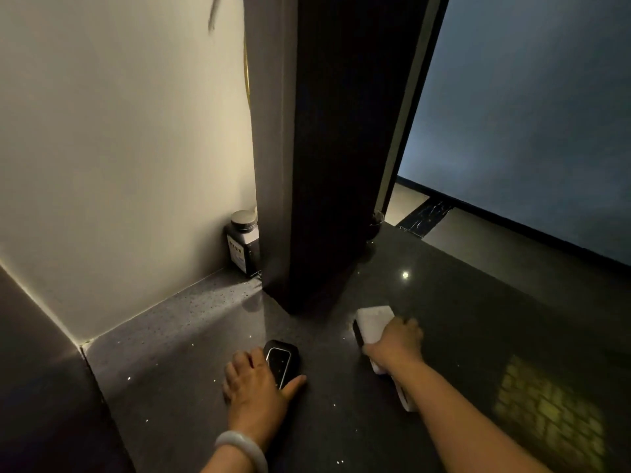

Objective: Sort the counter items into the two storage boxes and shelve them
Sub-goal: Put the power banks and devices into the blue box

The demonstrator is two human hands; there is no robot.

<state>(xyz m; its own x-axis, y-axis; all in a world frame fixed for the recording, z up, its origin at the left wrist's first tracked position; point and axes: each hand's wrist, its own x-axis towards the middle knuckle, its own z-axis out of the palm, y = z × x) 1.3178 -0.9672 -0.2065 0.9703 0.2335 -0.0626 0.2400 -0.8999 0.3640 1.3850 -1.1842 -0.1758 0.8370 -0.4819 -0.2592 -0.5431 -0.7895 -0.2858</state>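
Dark jar [243,242] beside pillar [317,148].

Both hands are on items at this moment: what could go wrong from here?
1. The left hand only half covers the glossy black device; it might slip on the polished counter.
2. The right hand holds the white box near the dark panel; lifting could knock it.
3. The bottle tucked in the corner may be overlooked.
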